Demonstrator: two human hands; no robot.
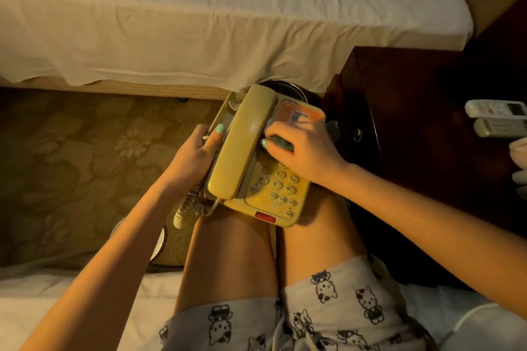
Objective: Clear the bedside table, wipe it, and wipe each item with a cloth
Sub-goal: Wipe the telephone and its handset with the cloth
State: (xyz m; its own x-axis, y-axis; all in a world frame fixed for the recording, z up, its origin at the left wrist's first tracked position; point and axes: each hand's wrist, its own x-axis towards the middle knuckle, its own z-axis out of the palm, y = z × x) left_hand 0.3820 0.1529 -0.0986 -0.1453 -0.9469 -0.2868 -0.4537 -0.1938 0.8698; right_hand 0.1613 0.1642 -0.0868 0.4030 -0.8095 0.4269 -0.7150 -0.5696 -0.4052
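Note:
A yellow corded telephone rests on my knees, its handset lying in the cradle. My left hand grips the phone's left side, thumb on the edge. My right hand presses a small dark green cloth onto the phone's face above the keypad, fingers curled round the cloth. The dark wooden bedside table stands to the right of my knees.
Two white remote controls lie on the table's right part, with pale objects at the frame edge below them. A bed with a white sheet runs across the top. A dark round bin sits behind the phone. Patterned carpet lies left.

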